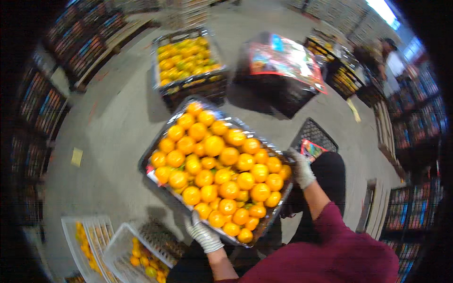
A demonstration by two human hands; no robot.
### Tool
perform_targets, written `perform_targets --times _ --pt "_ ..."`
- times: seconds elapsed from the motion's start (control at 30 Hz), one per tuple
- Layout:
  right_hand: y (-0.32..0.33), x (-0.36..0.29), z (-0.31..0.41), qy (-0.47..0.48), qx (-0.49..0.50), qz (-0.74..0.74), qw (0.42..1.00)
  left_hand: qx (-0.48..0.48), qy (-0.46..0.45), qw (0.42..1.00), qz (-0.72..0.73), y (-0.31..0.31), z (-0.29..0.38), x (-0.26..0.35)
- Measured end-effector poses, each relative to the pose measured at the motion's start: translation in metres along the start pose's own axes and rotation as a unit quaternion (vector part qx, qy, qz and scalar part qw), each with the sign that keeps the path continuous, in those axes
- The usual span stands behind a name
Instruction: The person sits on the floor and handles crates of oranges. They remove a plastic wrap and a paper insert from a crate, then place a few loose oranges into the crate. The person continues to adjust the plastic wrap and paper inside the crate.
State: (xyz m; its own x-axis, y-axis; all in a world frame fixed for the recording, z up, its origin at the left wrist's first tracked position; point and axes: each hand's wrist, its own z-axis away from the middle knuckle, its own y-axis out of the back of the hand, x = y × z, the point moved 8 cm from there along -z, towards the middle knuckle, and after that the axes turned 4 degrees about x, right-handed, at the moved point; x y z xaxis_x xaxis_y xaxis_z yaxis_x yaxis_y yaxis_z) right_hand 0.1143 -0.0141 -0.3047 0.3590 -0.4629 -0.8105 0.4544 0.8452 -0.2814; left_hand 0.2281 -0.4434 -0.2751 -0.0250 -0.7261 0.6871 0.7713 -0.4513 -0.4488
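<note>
A black plastic crate (155,192) filled with small orange citrus fruit (229,155) is held up before me, tilted across the view. Clear plastic film shows along its rim. My left hand (203,235), in a white knitted glove, grips the near-left edge; its fingertips are at the rim. My right hand (300,168), gloved too, holds the crate's right end, its fingers partly hidden behind the corner. Beyond the right hand, a dark perforated crate (315,132) lies low, with a colourful printed sheet (312,148) on it.
Ahead on the concrete floor (120,141) stand a black crate of yellow-green citrus (189,60) and a dark stack topped by a printed sheet (283,56). White crates (122,247) with fruit are at lower left. Stacked crates line both sides; a person (393,63) is at far right.
</note>
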Motion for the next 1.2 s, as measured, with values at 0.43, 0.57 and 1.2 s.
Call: perform_targets --times 0.43,0.57,1.2 --pt "-0.114 0.017 0.036 0.268 0.028 0.261 0.927 -0.025 -0.110 0.937 -0.330 0.048 -0.126 0.095" --pt "-0.191 0.039 0.022 0.178 -0.117 0.257 0.943 0.331 -0.237 0.480 -0.777 0.004 -0.132 0.192" --pt "0.122 -0.282 -0.199 0.464 0.221 0.742 0.431 -0.191 -0.552 0.326 -0.744 -0.486 -0.077 -0.116"
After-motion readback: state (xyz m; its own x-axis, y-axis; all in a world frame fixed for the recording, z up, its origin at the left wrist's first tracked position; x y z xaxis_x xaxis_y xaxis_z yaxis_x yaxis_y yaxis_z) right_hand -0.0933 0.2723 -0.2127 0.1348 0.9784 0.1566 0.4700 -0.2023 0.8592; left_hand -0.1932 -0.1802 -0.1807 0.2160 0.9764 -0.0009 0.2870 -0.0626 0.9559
